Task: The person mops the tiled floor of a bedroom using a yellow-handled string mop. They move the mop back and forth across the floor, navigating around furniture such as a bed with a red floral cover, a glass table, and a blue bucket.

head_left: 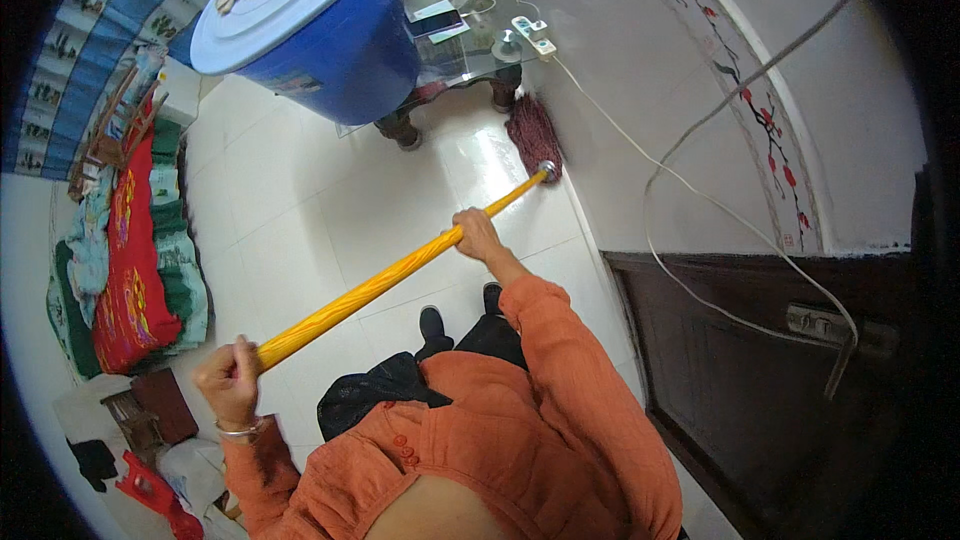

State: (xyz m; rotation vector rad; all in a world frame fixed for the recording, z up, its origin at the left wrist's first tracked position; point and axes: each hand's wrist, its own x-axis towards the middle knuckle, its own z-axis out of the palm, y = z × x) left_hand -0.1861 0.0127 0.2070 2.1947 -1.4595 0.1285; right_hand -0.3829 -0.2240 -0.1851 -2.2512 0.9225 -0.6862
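I see the mop (370,292) mid-frame, strand head (533,130) on the floor (280,235), mopping apparently under way, done versus left unreadable, long axis lower left to upper right, head end upper right, left hand (228,380) closed round its butt, right hand (478,234) wrapped farther along.

Mop head (533,132) on tiled floor (285,225)

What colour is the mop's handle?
The handle is yellow with slanting streaks, showing best in the head view.
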